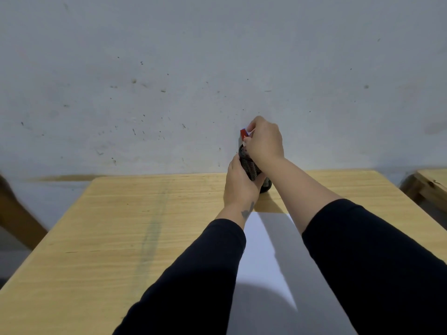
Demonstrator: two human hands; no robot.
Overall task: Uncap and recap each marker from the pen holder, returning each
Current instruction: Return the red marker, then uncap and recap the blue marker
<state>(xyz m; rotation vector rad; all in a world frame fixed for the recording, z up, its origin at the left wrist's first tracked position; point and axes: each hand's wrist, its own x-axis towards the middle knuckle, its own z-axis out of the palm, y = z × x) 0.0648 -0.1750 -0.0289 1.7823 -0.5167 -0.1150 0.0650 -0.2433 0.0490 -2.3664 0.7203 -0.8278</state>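
A: Any writing or brand to report at centre frame?

B: None can be read. The markers (244, 133) show only a red cap and a sliver of white barrel above the rim, partly hidden by fingers.

A: And where do they sit?

B: In the pen holder (250, 166), a dark cylinder of fine wire mesh, tilted with its mouth toward the upper left and its base touching the far edge of the table (121, 226), near the wall (169, 68).

A: The hands?

B: The left hand (238, 184) wraps closed around the holder's mesh side. The right hand (264, 139), just above it, pinches the red-capped marker's top between its fingertips. Both forearms wear dark, smooth sleeves (193, 274).

A: Surfaces?

B: The table is pale, straight-grained wood with a greyish streak down its left half. A plain white sheet of paper (266, 274) lies flat at lower centre, between the arms. The wall is matte grey-white, flecked with small dark marks.
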